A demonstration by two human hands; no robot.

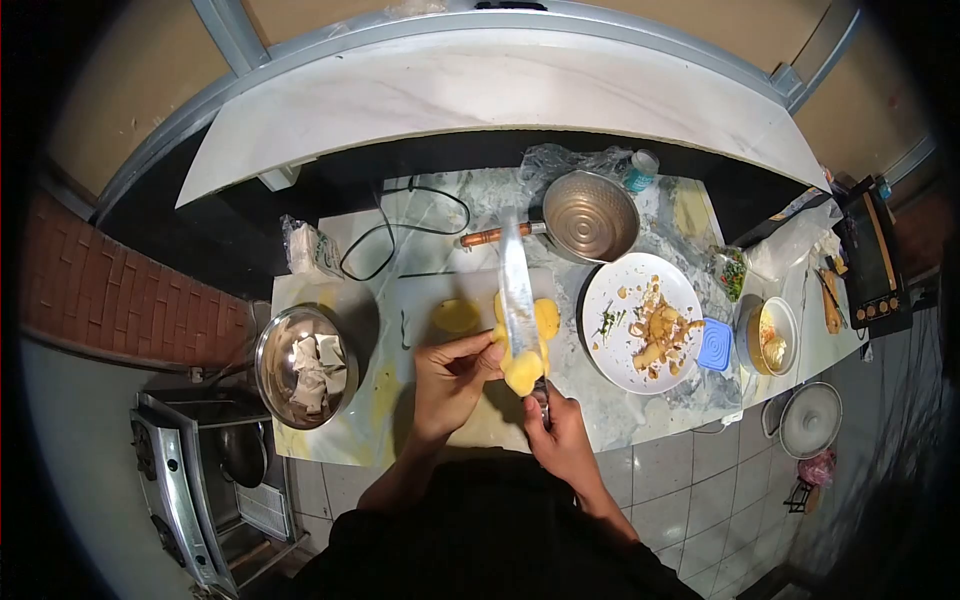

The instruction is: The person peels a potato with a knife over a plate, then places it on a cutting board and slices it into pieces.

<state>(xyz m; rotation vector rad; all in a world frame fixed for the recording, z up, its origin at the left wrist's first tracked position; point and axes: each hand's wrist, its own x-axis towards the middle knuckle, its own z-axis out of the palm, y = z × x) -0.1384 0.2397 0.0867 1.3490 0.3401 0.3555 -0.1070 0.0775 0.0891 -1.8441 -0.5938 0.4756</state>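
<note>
A large knife (pixel 516 290) points away from me, its handle in my right hand (pixel 563 437), whose fingers are wrapped round it. A yellow peeled piece (pixel 523 373) rests against the blade near the handle. My left hand (pixel 450 385) is beside the blade, its thumb and fingertips pinched at the yellow piece's left side. Below the knife lies a pale cutting board (pixel 430 290) with more yellow pieces, one (pixel 546 318) just right of the blade. A flat yellow slice or patch (pixel 458 315) shows on the board's left part.
A white plate (pixel 620 350) with peelings is at the right, by a blue lid (pixel 715 344) and a round bowl (pixel 783 335). A hammered pan (pixel 591 215) is behind. A metal bowl (pixel 270 372) and black cable (pixel 393 232) are at the left.
</note>
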